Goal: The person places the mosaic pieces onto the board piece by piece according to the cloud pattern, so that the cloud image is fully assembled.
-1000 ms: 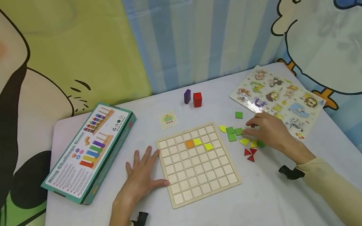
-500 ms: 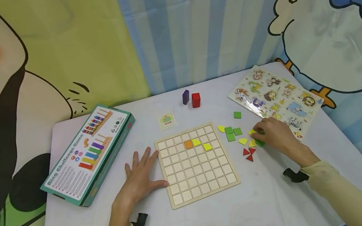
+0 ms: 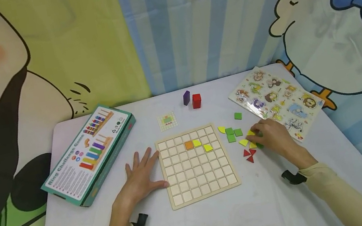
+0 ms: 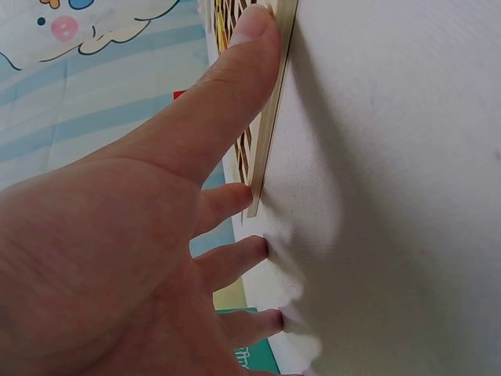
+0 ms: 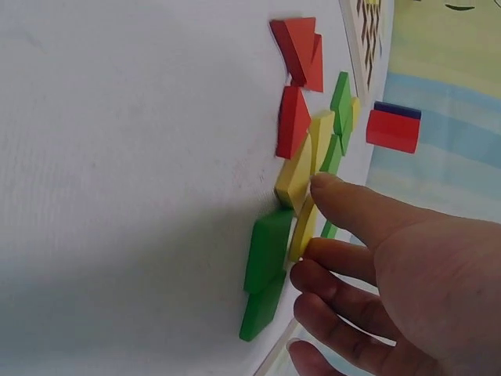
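My left hand (image 3: 138,181) has its fingers spread, its thumb and index finger at the left edge of a wooden grid board (image 3: 195,195). In the board's upper part sit an orange square tile (image 3: 189,145) and two yellow tiles, one of them (image 3: 207,148) lower and to the right. My right hand (image 3: 274,137) is over the loose tiles right of the board. Between its thumb and index finger it pinches a yellow tile (image 5: 302,233), partly hidden by the fingers. Beside it lie dark green tiles (image 5: 268,251), another yellow tile (image 5: 294,176) and red triangles (image 5: 294,47).
Bright green square tiles (image 3: 231,138) lie between board and right hand. A small pattern card (image 3: 167,121), a purple block (image 3: 186,98) and a red block (image 3: 196,101) are behind the board. A game box (image 3: 88,157) lies left, an animal picture sheet (image 3: 281,97) right.
My right hand has moved from over the bright green squares down and right to the yellow tiles, and its fingers have closed on one. The left hand stays at the board's edge.
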`<state>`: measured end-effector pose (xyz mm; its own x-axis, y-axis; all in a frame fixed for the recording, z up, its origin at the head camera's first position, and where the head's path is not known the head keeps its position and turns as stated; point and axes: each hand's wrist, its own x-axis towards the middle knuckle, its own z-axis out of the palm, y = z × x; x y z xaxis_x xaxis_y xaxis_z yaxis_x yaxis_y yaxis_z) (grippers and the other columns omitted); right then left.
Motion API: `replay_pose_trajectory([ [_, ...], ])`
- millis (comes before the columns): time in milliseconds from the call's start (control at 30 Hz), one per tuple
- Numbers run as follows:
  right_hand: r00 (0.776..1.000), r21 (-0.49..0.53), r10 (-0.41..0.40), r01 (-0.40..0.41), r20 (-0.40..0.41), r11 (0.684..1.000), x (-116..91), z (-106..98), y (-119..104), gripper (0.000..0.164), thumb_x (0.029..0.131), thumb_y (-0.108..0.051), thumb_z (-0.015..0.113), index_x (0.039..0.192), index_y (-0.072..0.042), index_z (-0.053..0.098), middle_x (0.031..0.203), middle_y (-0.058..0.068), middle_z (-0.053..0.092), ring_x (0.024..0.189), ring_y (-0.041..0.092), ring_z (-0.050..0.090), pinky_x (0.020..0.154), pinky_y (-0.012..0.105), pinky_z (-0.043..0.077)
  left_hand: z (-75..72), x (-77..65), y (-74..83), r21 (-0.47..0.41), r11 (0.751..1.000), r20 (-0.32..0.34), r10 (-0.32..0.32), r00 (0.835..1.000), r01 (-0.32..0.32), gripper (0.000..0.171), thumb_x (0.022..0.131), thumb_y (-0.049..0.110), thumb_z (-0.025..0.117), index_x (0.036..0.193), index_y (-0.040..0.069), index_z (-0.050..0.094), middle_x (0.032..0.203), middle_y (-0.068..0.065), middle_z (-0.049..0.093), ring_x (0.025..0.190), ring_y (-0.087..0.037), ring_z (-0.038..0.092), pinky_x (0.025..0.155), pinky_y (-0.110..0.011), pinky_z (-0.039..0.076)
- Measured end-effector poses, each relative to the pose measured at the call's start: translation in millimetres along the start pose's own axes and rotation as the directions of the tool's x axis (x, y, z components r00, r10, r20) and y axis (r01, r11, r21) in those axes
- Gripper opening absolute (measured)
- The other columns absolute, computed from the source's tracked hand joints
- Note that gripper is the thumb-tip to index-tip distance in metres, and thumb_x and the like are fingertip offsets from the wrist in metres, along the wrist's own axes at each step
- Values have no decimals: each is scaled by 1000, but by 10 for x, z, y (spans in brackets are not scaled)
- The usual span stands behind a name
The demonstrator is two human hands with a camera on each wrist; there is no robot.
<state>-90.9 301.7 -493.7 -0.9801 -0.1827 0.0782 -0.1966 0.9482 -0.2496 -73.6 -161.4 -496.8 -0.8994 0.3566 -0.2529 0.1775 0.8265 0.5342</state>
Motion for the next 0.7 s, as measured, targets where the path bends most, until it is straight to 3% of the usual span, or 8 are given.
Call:
replay_pose_trajectory([
  [200,998,-36,-25,23,-60,999,23,60,-37,35,82,-35,85,96,-3,78,89,9,73,79,26,62,68,40,52,3,2,-6,-3,1000,3,5,1000,-5,109,72,45,88,161,16,31,170,-16,14,153,-54,-4,110,-83,-2],
  [500,999,-18,-14,13,-43,1000,65,76,-87,31,84,-30,83,98,-2,77,94,10,73,85,27,63,70,41,53,16,8,-17,-5,1000,3,-2,1000,2,110,72,46,89,160,17,31,171,-15,13,154,-53,-4,111,-82,-3],
  [700,990,-46,-96,92,-100,995,77,84,-60,29,81,-29,84,96,-4,76,96,11,73,87,30,64,70,44,53,10,1,-10,-12,1000,0,1,1000,-1,110,72,46,89,160,17,31,171,-15,13,154,-53,-4,111,-82,-3],
])
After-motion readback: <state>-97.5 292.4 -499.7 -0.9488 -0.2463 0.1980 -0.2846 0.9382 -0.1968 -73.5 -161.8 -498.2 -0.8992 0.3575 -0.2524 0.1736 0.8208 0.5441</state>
